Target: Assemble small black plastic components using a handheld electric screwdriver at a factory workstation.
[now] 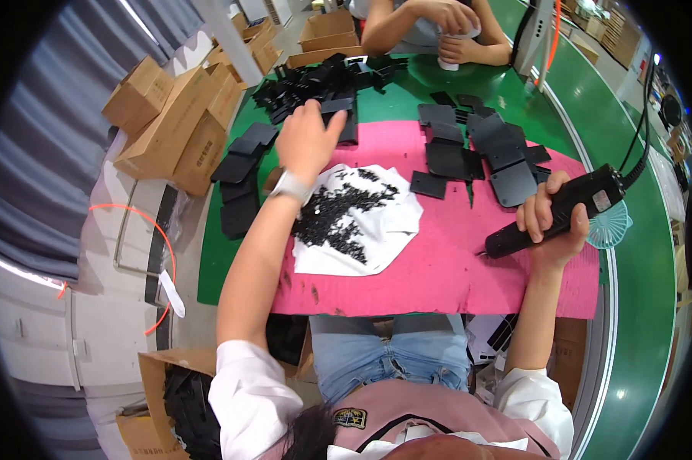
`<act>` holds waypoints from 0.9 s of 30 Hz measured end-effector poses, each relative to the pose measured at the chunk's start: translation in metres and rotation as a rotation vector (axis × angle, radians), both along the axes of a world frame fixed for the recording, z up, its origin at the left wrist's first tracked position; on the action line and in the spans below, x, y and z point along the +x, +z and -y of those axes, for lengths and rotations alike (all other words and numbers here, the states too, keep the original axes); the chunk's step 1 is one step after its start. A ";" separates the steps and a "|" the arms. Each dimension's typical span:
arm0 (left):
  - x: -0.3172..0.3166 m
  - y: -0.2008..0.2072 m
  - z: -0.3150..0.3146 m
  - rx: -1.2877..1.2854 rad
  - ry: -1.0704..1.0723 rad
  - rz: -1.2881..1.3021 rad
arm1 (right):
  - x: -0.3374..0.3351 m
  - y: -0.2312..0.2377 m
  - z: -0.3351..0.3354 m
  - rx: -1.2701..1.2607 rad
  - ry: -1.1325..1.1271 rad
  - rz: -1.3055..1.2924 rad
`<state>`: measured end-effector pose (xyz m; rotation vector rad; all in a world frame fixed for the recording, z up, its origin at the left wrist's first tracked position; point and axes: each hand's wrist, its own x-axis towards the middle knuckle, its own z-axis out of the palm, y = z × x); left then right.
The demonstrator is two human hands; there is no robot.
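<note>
At the pile of black plastic parts (296,88), my left hand (309,142) has its thumb and fingers around the edge of a flat black plastic plate (336,106); the fingertips are partly hidden. My right hand (553,222) grips a black electric screwdriver (518,234), its bit pointing left and down, just above the pink mat (438,261). Many small black screws (331,211) lie spread on a white cloth (396,222) between my arms.
Black plates lie in overlapping rows at the left (239,188) and right (507,149) of the green table (208,268). A cable (643,130) rises from the screwdriver. Across the table, another person's hands (457,34) hold a white object. Cardboard boxes (173,123) stand to the left.
</note>
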<state>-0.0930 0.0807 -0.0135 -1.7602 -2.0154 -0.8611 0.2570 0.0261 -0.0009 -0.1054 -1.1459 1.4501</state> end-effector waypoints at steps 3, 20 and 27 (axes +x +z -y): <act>0.026 -0.005 -0.047 -0.307 0.250 -0.019 | -0.004 0.001 -0.001 -0.043 -0.033 -0.012; 0.096 0.025 0.109 -0.242 -0.927 -0.002 | 0.021 0.040 0.005 0.316 1.019 -0.280; 0.072 0.013 0.099 -0.129 -0.939 0.135 | 0.001 0.052 0.027 0.506 1.011 -0.274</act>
